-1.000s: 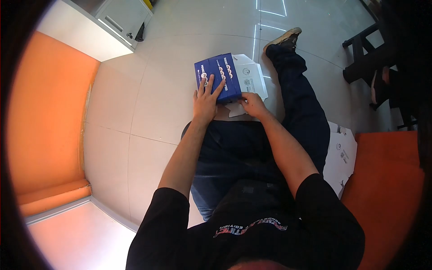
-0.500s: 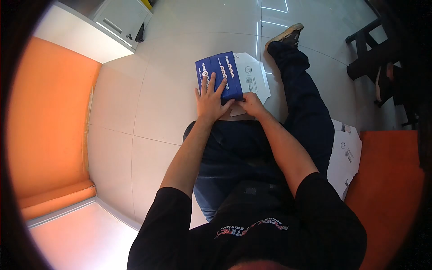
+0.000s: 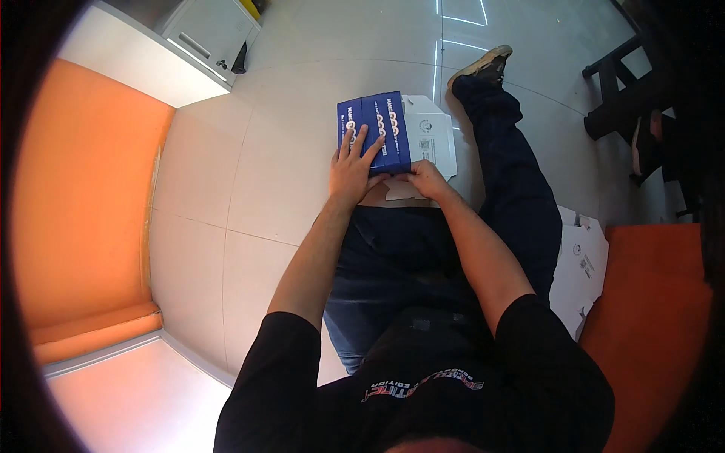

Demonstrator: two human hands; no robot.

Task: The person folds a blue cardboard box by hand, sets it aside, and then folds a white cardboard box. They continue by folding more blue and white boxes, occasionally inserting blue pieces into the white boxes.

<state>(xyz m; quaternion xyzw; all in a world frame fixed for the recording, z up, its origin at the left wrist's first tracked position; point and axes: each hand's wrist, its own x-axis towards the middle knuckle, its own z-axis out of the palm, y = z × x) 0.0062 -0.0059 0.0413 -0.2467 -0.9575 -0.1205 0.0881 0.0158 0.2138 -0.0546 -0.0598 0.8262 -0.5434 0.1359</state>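
A blue printed cardboard box point(image 3: 371, 134) lies on the floor before my knees, its white lettering running lengthwise. Across its left part rests my left hand point(image 3: 350, 172), fingers spread flat on the blue face and thumb down at the near edge. My right hand point(image 3: 427, 181) has its fingers closed on the near right corner of the box; the fingertips are partly hidden there. A white cardboard sheet point(image 3: 439, 137) with small grey print extends from beneath the right side. Close to my lap, a pale flap point(image 3: 406, 190) shows below both hands.
More white cardboard sheets point(image 3: 580, 264) lie to my right beside an orange-red surface point(image 3: 649, 317). My outstretched leg point(image 3: 498, 143) bounds the work area. A white cabinet point(image 3: 208, 38) and orange panel point(image 3: 91, 189) stand left; dark furniture legs point(image 3: 619, 83) and another foot point(image 3: 646, 143) are right.
The view has shifted slightly, so the box appears a little lower and further right. My left thumb has moved down along the near edge; the right hand stays at the corner.
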